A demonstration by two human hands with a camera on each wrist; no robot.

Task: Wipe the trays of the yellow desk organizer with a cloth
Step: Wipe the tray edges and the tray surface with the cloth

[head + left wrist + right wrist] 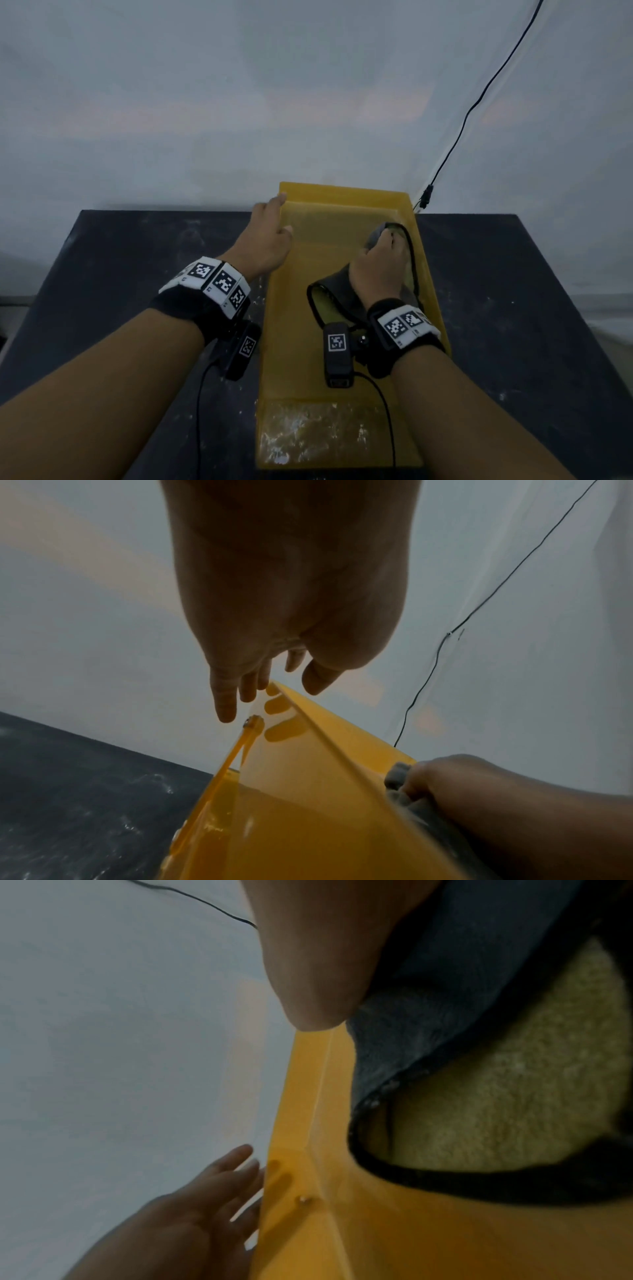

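Observation:
A translucent yellow desk organizer point(301, 370) stands on a dark table point(120, 260), its tiered trays running away from me. My left hand point(270, 236) rests with straight fingers against the outside of the organizer's left wall near the back corner; the left wrist view shows those fingers point(226, 696) beside the yellow wall point(308, 777). My right hand point(382, 263) grips a bunched grey cloth point(342, 291) with a black hem and pale yellowish underside, pressed into the upper tray near the right wall. In the right wrist view the cloth point(496, 1083) fills the right side.
A white wall point(239, 102) rises right behind the table. A thin black cable point(479, 99) hangs down it to a small plug by the organizer's back right corner. The lowest tray front point(315, 435) carries whitish smears. White specks dot the table.

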